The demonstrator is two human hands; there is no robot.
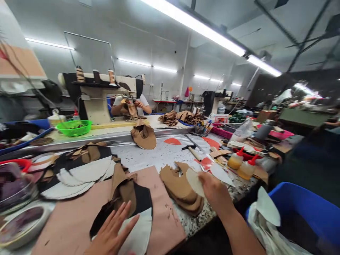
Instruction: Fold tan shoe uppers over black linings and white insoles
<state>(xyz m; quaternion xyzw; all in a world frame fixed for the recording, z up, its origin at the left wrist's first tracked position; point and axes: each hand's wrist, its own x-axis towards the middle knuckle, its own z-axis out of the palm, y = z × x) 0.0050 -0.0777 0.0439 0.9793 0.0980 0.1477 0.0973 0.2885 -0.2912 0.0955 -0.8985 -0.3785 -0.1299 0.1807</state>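
Note:
My left hand [114, 230] has its fingers spread at the near edge of a black and brown piece [142, 198] with a white pad [140, 233] on its near part. That piece lies on a pink sheet [77, 216]. Between the thumb and fingers of my right hand [214, 189] is a pale, rounded thin piece [194, 181], held over the right side of a stack of brown pieces [176, 184]. White half-round pieces [85, 173] lie fanned out on the left.
A hammer [194, 153] and red-capped glue bottles [246, 168] stand or lie at the right. A blue bin [297, 209] is at the lower right, a white bowl [39, 216] at the lower left. Beyond, a person works at a sewing machine [98, 102].

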